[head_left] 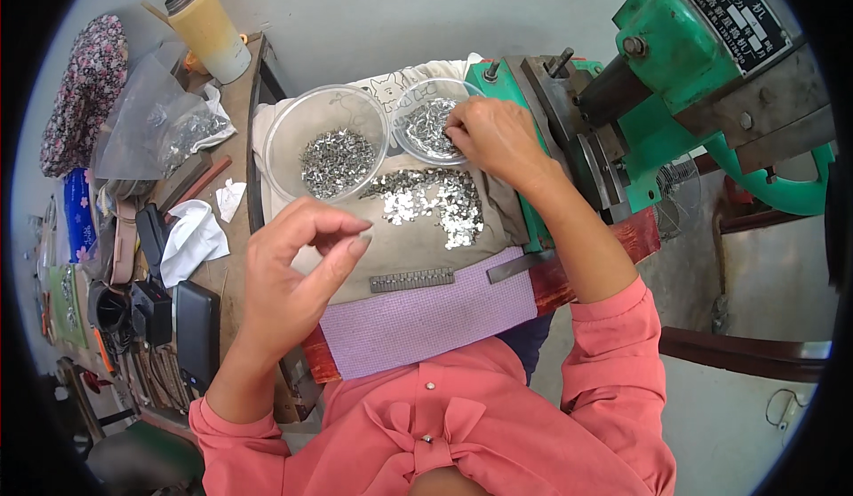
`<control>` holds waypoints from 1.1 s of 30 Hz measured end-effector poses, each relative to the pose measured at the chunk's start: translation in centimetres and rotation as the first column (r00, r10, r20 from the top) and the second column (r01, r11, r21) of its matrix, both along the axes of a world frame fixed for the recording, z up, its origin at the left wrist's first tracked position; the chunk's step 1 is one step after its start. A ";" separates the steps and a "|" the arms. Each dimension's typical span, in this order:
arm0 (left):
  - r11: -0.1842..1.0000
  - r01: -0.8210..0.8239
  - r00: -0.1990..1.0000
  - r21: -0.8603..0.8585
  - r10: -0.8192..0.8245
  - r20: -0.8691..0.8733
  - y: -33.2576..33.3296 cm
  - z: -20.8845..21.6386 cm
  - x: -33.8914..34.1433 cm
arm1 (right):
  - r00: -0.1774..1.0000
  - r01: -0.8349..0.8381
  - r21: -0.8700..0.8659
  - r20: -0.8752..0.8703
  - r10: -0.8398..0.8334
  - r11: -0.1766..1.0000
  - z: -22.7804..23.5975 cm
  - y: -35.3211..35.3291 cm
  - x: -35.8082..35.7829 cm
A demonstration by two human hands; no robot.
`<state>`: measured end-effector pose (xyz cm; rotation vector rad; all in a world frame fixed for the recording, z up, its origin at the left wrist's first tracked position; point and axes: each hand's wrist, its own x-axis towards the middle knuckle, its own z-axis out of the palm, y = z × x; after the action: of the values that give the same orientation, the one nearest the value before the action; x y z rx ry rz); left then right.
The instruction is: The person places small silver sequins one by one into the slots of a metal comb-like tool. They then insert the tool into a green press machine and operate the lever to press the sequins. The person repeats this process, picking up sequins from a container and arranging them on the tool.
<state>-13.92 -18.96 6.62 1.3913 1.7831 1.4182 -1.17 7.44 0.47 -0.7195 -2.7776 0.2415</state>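
Note:
My right hand is curled over the rim of a small clear bowl of shiny silver metal bits. Its fingertips are bent together at the bits; whatever they pinch is hidden. My left hand hovers in front of a larger clear tub, its thumb and forefinger slightly apart with nothing visible between them. Inside that tub lie small grey metal pieces. Bright flat chips and darker pieces form a loose pile on the beige cloth. A ridged metal strip lies nearer me.
A green press rises at the right, beside the bowl. A purple woven mat covers the front edge, with a flat metal bar by it. The left-hand table holds a yellow bottle, white cloth and black case.

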 end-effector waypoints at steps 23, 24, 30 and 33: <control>0.998 -0.057 0.994 0.031 0.054 0.099 16.4 -4.8 0.8 | 0.780 -0.189 -0.950 -0.300 -0.549 0.250 1.7 0.0 1.8; 0.997 -0.062 0.993 0.045 0.057 0.106 16.5 -4.8 0.8 | 0.767 -0.208 -0.949 -0.308 -0.563 0.235 1.7 -0.1 1.8; 0.994 -0.094 0.991 0.062 0.088 0.099 16.7 -3.8 0.9 | 0.685 -0.333 -0.933 -0.340 -0.645 0.138 1.9 -0.9 1.2; 0.989 -0.102 0.995 0.106 0.100 0.024 16.8 -3.8 0.9 | 0.650 -0.353 -0.921 -0.369 -0.664 0.166 1.9 -1.2 1.0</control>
<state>-13.00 -2.15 2.82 1.3517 1.8126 1.5957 -0.15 6.28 2.33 -0.8543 -1.2786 1.9557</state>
